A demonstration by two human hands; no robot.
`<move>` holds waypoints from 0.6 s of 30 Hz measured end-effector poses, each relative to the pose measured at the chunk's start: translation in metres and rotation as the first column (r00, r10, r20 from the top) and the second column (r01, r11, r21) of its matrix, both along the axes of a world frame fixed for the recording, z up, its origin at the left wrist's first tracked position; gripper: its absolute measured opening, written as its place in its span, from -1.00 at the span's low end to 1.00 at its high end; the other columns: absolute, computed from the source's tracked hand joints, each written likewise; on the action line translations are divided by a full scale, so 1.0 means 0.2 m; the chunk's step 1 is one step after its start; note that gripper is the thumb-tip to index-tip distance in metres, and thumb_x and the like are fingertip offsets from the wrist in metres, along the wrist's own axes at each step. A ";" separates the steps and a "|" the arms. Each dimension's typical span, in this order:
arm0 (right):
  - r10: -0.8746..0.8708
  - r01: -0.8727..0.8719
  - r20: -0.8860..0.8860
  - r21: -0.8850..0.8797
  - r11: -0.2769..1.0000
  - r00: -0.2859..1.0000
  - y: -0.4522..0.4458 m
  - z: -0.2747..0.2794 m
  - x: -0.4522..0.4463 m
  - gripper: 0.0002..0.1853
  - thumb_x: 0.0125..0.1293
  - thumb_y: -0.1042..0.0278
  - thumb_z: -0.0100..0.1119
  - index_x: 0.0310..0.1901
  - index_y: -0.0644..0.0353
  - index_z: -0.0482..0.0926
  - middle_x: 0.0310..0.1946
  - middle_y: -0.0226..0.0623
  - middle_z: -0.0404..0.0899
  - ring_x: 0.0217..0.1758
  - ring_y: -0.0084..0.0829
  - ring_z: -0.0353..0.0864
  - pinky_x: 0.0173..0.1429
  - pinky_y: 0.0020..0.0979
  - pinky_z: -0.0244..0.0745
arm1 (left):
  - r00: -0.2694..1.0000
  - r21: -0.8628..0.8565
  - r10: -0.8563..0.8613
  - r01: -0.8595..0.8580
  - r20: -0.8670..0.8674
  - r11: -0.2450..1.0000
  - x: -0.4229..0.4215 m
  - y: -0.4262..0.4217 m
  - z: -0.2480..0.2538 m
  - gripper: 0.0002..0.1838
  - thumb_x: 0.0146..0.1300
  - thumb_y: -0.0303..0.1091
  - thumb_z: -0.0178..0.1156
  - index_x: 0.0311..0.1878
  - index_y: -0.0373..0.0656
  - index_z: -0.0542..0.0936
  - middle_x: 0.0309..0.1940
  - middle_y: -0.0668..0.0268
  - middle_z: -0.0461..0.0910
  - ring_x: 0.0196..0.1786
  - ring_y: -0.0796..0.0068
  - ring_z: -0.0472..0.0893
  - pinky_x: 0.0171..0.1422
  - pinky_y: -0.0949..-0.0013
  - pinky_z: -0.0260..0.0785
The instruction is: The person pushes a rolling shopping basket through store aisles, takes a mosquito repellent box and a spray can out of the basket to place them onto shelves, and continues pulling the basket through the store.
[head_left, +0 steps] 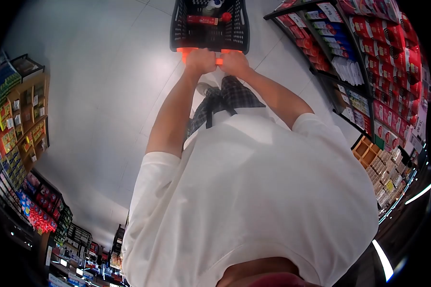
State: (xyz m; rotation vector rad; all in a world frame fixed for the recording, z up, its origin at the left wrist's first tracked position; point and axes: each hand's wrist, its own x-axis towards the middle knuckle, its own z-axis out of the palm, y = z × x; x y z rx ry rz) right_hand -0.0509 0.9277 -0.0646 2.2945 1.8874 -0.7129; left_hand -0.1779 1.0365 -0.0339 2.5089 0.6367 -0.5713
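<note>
A black shopping basket [177,36] with perforated sides is at the top centre, in front of me. My left hand [201,60] is closed round the left part of its orange handle [219,61]. Close beside it, my right hand [234,62] grips the right part of the same handle. Inside the basket lie a red box [202,20], a small round red item [225,17] and, partly cut off by the top edge, a white bottle [210,7] with some blue on it.
Black shelves [316,71] with red, blue and white packages stand on the right. Wooden shelves [28,112] with yellow and green goods are on the left. Pale tiled floor [100,81] lies between them. Stacked goods [388,177] are at the lower right.
</note>
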 end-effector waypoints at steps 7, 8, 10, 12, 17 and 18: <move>-0.080 0.079 0.026 0.031 0.996 0.996 0.23 -0.01 0.04 -0.78 0.04 0.17 0.21 -0.39 0.10 0.71 -0.46 -0.12 0.68 -0.35 -0.14 0.71 -0.21 -0.15 0.61 | 0.996 0.045 -0.083 0.085 -0.031 0.995 0.11 0.29 0.05 -0.76 0.04 -0.25 0.20 -0.25 -0.07 0.73 -0.23 0.21 0.71 -0.13 0.20 0.70 -0.02 0.19 0.55; -0.087 0.086 0.026 0.035 0.996 0.996 0.28 -0.01 0.05 -0.78 0.04 0.16 0.22 -0.39 0.11 0.71 -0.46 -0.12 0.68 -0.35 -0.14 0.71 -0.22 -0.16 0.61 | 0.996 0.053 -0.088 0.089 -0.022 0.995 0.13 0.34 0.06 -0.77 0.05 -0.25 0.20 -0.26 -0.07 0.73 -0.24 0.21 0.71 -0.13 0.20 0.70 -0.02 0.19 0.55; -0.112 0.111 0.017 0.028 0.993 0.994 0.35 0.03 0.08 -0.77 0.05 0.16 0.23 -0.39 0.13 0.71 -0.46 -0.12 0.68 -0.36 -0.15 0.71 -0.24 -0.17 0.62 | 0.995 0.063 -0.102 0.100 0.019 0.993 0.16 0.41 0.03 -0.77 0.03 -0.25 0.19 -0.30 -0.09 0.72 -0.29 0.18 0.71 -0.17 0.17 0.71 -0.06 0.17 0.56; -0.141 0.141 0.017 0.017 0.990 0.990 0.43 0.02 0.12 -0.77 0.07 0.15 0.22 -0.39 0.12 0.71 -0.45 -0.12 0.68 -0.34 -0.14 0.71 -0.22 -0.17 0.62 | 0.989 0.079 -0.118 0.111 0.086 0.991 0.21 0.50 -0.01 -0.78 -0.02 -0.25 0.17 -0.37 -0.13 0.70 -0.36 0.13 0.70 -0.25 0.13 0.71 -0.15 0.14 0.57; -0.237 0.235 -0.036 -0.045 0.971 0.971 0.61 0.05 0.23 -0.77 0.08 0.15 0.22 -0.36 0.12 0.71 -0.41 -0.12 0.69 -0.29 -0.13 0.71 -0.15 -0.17 0.61 | 0.978 0.065 -0.201 0.205 -0.065 0.977 0.40 0.71 0.03 -0.74 0.05 -0.18 0.21 -0.27 -0.09 0.72 -0.23 0.19 0.71 -0.12 0.21 0.70 -0.03 0.18 0.55; -0.256 0.254 -0.041 -0.051 0.966 0.966 0.64 0.04 0.24 -0.76 0.08 0.15 0.22 -0.35 0.12 0.71 -0.40 -0.12 0.69 -0.28 -0.13 0.71 -0.13 -0.17 0.61 | 0.969 0.053 -0.220 0.227 -0.115 0.973 0.43 0.74 0.05 -0.73 0.07 -0.15 0.22 -0.23 -0.07 0.72 -0.18 0.21 0.71 -0.07 0.24 0.69 0.01 0.20 0.54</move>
